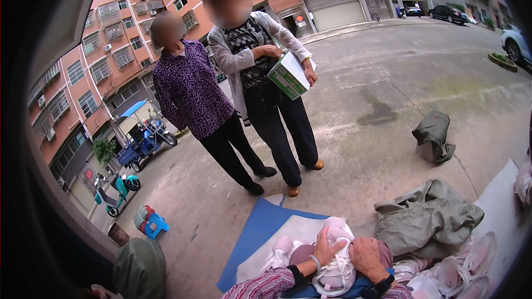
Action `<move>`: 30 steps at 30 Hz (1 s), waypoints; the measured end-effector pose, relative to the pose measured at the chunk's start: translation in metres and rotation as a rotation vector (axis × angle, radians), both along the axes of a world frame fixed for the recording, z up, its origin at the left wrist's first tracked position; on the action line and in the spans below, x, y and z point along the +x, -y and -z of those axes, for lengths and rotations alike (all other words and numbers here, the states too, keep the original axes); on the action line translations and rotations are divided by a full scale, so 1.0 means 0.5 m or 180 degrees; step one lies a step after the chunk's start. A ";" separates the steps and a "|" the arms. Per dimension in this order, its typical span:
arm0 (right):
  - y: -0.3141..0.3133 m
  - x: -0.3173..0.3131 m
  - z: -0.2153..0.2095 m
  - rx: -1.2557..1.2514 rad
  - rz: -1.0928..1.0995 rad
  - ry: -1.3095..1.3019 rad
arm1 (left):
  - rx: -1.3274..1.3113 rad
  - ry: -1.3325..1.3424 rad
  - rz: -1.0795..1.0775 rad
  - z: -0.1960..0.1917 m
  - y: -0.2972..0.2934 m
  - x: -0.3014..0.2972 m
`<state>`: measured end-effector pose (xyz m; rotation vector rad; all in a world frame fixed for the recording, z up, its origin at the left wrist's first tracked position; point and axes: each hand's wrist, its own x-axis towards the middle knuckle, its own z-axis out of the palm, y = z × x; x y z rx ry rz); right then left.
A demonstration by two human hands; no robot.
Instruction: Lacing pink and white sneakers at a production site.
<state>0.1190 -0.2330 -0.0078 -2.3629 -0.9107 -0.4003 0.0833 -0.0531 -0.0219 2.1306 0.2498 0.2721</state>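
Now, shoe [338,270]: it is sitting at the bottom middle of the frame, white and pink, laced, between the two hands.
Left hand [327,249]: it is holding the shoe's left side, fingers slightly apart and pointing up along the laces.
Right hand [367,257]: it is curling against the shoe's right side; fingertips are hiding, so I cannot tell whether it is gripping.
Other shoes [465,263]: they are lying heaped in the lower right corner.
Green cloth [429,216]: it is lying crumpled just above that heap.
Blue sheet [252,232]: it is spreading out left of the hands.
Onlookers: a person in a purple top [195,88] is standing, upper middle, beside a person in a pale jacket [260,105], who is holding a green-and-white box [291,76].
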 end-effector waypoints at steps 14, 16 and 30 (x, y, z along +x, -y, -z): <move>-0.004 0.002 0.008 0.0001 0.0046 -0.0021 | -0.0058 -0.0131 -0.0054 0.008 -0.003 0.004; -0.007 0.003 0.009 -0.0007 0.0025 -0.0021 | -0.0052 -0.0115 -0.0067 0.015 -0.006 0.005; -0.009 -0.004 0.000 -0.0066 0.0153 -0.0172 | -0.0020 -0.0241 -0.0077 0.009 0.000 0.016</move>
